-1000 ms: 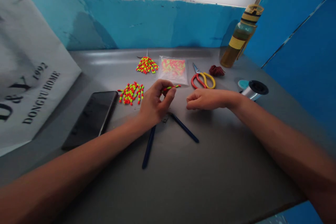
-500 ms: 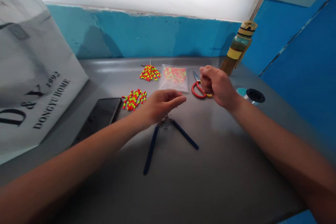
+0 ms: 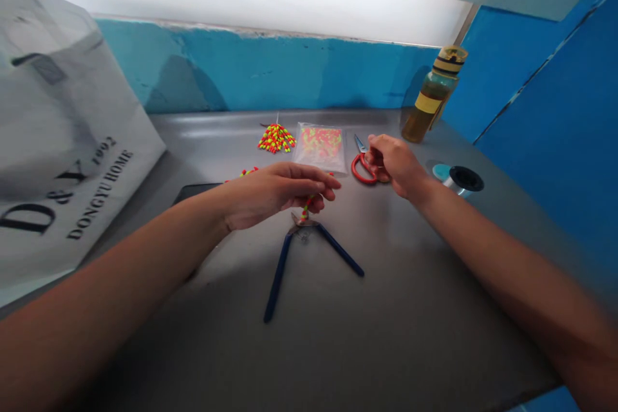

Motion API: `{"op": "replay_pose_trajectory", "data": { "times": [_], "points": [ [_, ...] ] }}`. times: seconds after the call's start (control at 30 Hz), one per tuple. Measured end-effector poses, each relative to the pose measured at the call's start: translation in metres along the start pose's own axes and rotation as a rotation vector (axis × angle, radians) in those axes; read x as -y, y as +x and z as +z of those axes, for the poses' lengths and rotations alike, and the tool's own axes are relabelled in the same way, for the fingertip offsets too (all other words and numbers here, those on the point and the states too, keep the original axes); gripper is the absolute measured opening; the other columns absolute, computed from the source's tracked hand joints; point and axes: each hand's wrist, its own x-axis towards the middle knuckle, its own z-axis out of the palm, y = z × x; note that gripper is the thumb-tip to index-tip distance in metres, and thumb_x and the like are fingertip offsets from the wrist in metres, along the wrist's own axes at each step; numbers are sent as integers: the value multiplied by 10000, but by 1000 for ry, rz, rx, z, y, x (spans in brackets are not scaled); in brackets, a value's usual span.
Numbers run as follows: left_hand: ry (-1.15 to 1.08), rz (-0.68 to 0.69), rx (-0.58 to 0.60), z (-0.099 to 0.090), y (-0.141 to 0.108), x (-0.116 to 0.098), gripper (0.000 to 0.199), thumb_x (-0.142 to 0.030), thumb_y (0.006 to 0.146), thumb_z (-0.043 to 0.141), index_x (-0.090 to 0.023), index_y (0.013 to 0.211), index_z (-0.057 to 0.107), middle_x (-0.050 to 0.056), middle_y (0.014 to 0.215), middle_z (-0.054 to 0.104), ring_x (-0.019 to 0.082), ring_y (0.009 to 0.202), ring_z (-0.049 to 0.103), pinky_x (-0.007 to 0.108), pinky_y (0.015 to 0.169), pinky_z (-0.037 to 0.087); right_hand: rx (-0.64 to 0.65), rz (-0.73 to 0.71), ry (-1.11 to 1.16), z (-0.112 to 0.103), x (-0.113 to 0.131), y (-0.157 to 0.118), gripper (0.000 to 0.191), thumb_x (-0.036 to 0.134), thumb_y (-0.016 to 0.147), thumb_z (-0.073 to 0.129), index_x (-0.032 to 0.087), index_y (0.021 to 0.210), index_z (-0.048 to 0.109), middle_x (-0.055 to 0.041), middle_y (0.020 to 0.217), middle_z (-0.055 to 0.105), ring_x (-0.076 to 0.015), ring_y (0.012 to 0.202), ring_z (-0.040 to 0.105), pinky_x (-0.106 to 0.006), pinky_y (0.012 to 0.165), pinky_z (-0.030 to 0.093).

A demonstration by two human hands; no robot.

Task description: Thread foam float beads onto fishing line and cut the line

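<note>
My left hand (image 3: 297, 187) is over the middle of the table, fingers bent together. A few small red-and-yellow beads (image 3: 305, 209) show at its fingertips, partly hidden by the fingers. Just below them lie pliers (image 3: 302, 224) with spread blue handles, their jaws pointing away from me. My right hand (image 3: 393, 162) is closed in a pinch beside the red-handled scissors (image 3: 360, 170), covering part of their handles. Whatever is between its fingers is too small to make out.
Behind are a bead pile (image 3: 277, 139) and a clear bag of beads (image 3: 319, 147). A phone (image 3: 193, 191) and more beads (image 3: 250, 172) are partly behind my left arm. A bottle (image 3: 429, 100) and a line spool (image 3: 466, 179) stand right, a white bag (image 3: 62, 141) left.
My left hand has turned and its fingers have spread slightly, bringing the beads beneath into view. It now covers most of the nearer bead pile. The right hand has lowered slightly toward the scissors.
</note>
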Motion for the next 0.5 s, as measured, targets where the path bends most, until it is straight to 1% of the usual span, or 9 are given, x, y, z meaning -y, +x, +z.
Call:
{"op": "replay_pose_trajectory", "data": {
  "times": [0.03, 0.1, 0.17, 0.2, 0.23, 0.27, 0.33, 0.43, 0.5],
  "points": [
    [-35, 9, -40, -1, 2, 1, 266, -416, 838, 684, -215, 984, 777, 95, 803, 676, 168, 628, 587, 312, 537, 508, 20, -2, -25, 0, -1, -1, 302, 347, 969, 454, 213, 700, 422, 9, 621, 482, -95, 465, 401, -257, 422, 237],
    [-91, -24, -103, -3, 4, 3, 277, -440, 851, 667, -207, 963, 770, 53, 668, 587, 124, 505, 474, 269, 425, 415, 51, -16, -98, 1, -2, -1, 311, 331, 970, 463, 204, 686, 439, 8, 611, 491, -93, 471, 406, -259, 442, 253],
    [-117, -104, -138, -5, 5, 2, 315, -500, 866, 639, -206, 815, 740, -8, 543, 421, 91, 416, 310, 245, 342, 264, 40, -36, -195, 2, -4, -1, 318, 315, 963, 488, 201, 670, 438, 24, 586, 461, -88, 476, 376, -260, 464, 258],
    [-122, -142, -145, -6, 5, 2, 342, -523, 862, 638, -210, 746, 709, -28, 516, 354, 85, 401, 252, 245, 331, 210, 21, -45, -250, 2, -5, 0, 319, 310, 958, 500, 199, 665, 439, 30, 579, 449, -88, 484, 366, -261, 474, 260],
    [-124, -167, -149, -7, 4, 1, 357, -534, 855, 644, -214, 701, 681, -39, 504, 315, 84, 396, 221, 248, 329, 185, 0, -53, -306, 2, -6, 1, 318, 309, 953, 508, 198, 663, 441, 32, 577, 445, -90, 495, 364, -263, 485, 265],
    [-124, -168, -152, -8, 4, 1, 358, -532, 851, 650, -218, 680, 664, -42, 498, 302, 87, 396, 219, 251, 332, 187, -21, -57, -364, 2, -7, 1, 317, 310, 948, 516, 197, 661, 444, 31, 578, 446, -93, 508, 368, -265, 496, 271],
    [-106, -111, -168, -10, 4, 0, 336, -511, 861, 644, -224, 688, 667, -27, 501, 347, 102, 409, 289, 253, 349, 257, -36, -46, -475, 2, -7, 2, 321, 317, 932, 536, 195, 649, 445, 28, 583, 453, -100, 531, 380, -271, 514, 278],
    [-43, -4, -208, -14, 3, -1, 270, -474, 861, 653, -227, 768, 709, 32, 629, 544, 143, 537, 506, 273, 461, 446, -4, -4, -602, 3, -5, 0, 307, 323, 899, 567, 192, 643, 459, 31, 590, 435, -107, 548, 366, -284, 524, 259],
    [-8, 15, -224, -15, 2, -2, 255, -476, 850, 665, -237, 898, 740, 54, 735, 610, 171, 632, 585, 314, 560, 525, 17, -5, -656, 4, -3, 0, 291, 323, 887, 575, 190, 649, 475, 31, 595, 425, -111, 559, 363, -291, 531, 249]
  ]
}}
